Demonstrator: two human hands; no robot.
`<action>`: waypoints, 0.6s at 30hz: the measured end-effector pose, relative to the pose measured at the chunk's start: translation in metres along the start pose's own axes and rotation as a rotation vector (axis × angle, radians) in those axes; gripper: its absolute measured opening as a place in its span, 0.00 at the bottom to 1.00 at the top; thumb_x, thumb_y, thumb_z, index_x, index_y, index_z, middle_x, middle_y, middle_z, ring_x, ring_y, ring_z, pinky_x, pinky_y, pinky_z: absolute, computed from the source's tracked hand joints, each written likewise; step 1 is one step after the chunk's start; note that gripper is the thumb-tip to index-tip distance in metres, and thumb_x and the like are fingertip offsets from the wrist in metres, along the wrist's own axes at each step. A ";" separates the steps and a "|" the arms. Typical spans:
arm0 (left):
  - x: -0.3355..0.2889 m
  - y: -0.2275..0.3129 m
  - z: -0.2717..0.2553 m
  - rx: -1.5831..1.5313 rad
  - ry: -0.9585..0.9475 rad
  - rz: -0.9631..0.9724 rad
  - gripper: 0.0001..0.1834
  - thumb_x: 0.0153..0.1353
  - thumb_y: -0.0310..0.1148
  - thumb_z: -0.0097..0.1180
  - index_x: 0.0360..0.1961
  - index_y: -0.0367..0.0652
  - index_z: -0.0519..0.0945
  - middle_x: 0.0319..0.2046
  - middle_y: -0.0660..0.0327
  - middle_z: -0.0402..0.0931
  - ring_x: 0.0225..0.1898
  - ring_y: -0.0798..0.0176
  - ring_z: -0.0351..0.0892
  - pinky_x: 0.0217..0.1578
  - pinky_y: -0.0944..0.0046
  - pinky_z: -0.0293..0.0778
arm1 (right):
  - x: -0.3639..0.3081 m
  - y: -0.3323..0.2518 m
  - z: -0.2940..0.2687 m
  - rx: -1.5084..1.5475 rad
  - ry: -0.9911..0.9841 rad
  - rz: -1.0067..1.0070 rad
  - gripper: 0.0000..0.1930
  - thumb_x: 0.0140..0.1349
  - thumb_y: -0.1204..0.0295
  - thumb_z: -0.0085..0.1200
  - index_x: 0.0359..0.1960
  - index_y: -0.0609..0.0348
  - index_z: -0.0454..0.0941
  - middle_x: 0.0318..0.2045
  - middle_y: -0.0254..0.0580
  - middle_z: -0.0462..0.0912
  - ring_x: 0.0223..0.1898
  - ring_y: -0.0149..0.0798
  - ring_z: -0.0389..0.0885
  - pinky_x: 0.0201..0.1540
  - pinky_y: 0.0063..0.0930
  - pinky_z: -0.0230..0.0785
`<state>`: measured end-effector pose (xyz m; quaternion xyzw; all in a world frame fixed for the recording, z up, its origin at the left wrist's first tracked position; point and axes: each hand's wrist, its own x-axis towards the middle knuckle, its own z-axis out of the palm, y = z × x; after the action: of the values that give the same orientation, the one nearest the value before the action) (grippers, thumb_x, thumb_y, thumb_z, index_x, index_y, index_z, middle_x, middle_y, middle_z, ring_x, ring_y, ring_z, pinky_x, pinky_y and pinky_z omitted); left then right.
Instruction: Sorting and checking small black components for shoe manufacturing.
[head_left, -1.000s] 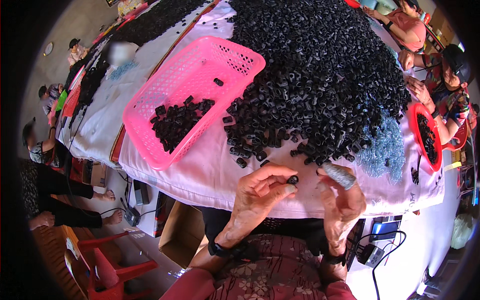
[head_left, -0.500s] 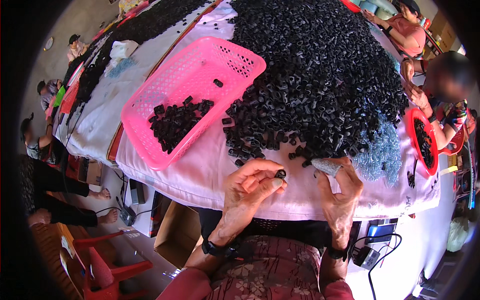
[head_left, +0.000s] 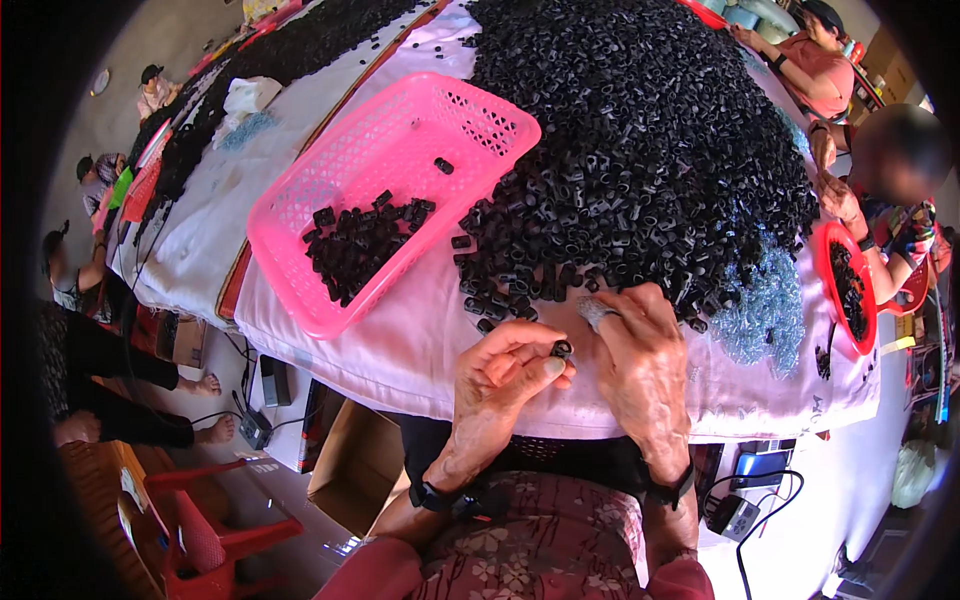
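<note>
My left hand (head_left: 505, 380) is closed in a pinch, palm turned partly up, near the front edge of the table. Between thumb and fingertips it holds a small black plastic piece (head_left: 561, 349), its round opening facing up. Just to the right, my right hand (head_left: 645, 365) is palm down with bent fingers at the near edge of a large pile of black plastic pieces (head_left: 640, 150). A grey wrapping (head_left: 597, 312) covers one of its fingers. Its thumb and fingertips are mostly hidden, so I cannot see whether they hold anything.
A pink basket (head_left: 290, 290) with some black pieces stands left of the pile. Clear bluish small pieces (head_left: 765, 310) lie at its right. Co-workers sit around the table, one beside a red basin (head_left: 832, 240). A cardboard box (head_left: 350, 465) and red chair (head_left: 225, 540) are below.
My right hand has moved left and turned palm down at the pile's edge; its fingers were apart before. The left hand keeps its pinch on the black piece, almost still.
</note>
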<state>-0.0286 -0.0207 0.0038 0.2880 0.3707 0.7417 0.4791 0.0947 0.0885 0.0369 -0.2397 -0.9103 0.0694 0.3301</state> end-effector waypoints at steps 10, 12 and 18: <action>-0.001 -0.002 -0.002 0.018 -0.011 0.037 0.12 0.64 0.22 0.55 0.48 0.33 0.75 0.42 0.55 0.78 0.41 0.64 0.80 0.42 0.64 0.78 | -0.009 -0.009 -0.004 0.036 -0.130 -0.074 0.08 0.39 0.79 0.58 0.25 0.64 0.75 0.30 0.42 0.74 0.39 0.44 0.72 0.41 0.36 0.68; -0.001 -0.002 -0.003 0.012 -0.011 0.029 0.12 0.64 0.22 0.55 0.49 0.33 0.75 0.42 0.54 0.78 0.41 0.64 0.80 0.43 0.64 0.78 | -0.013 -0.012 -0.007 0.096 -0.165 -0.012 0.09 0.39 0.82 0.57 0.25 0.64 0.74 0.30 0.44 0.71 0.39 0.46 0.74 0.37 0.37 0.72; -0.004 0.002 -0.001 0.050 0.019 0.009 0.13 0.64 0.22 0.55 0.49 0.33 0.75 0.42 0.55 0.78 0.41 0.63 0.81 0.42 0.64 0.79 | -0.026 -0.014 -0.011 0.219 -0.180 0.086 0.09 0.43 0.86 0.55 0.27 0.66 0.72 0.33 0.48 0.73 0.37 0.51 0.77 0.34 0.41 0.75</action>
<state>-0.0284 -0.0247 0.0046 0.2944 0.3925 0.7370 0.4648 0.1139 0.0632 0.0343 -0.2337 -0.9122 0.2034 0.2682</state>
